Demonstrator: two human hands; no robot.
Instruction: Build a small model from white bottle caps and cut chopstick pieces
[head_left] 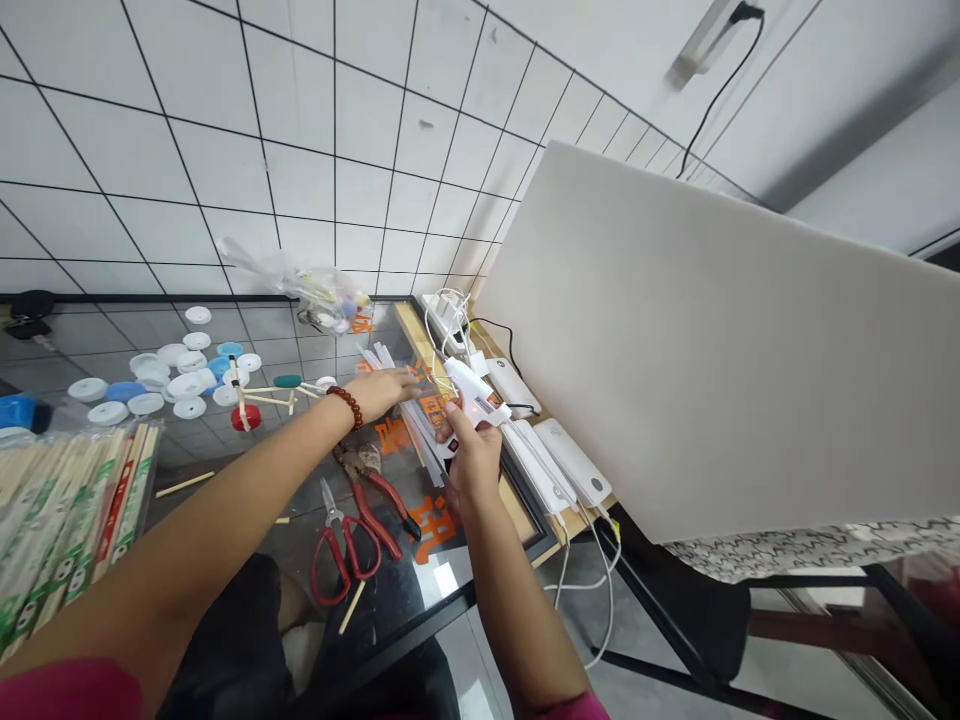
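A white glue gun is in the grip of my right hand, at the right edge of the dark glass table. My left hand, with a beaded bracelet at the wrist, reaches over a bundle of clear glue sticks, its fingers extended and close to the gun's rear. Whether its fingertips touch anything is unclear. Below the hands lie red-handled pliers and red-handled scissors. Left of my left hand is a small stick assembly with a red cap.
White and blue bottle caps spread over the table's left part. Packaged chopsticks lie at the near left. A plastic bag rests by the tiled wall. Right of the table are white power banks, cables and a large pale panel.
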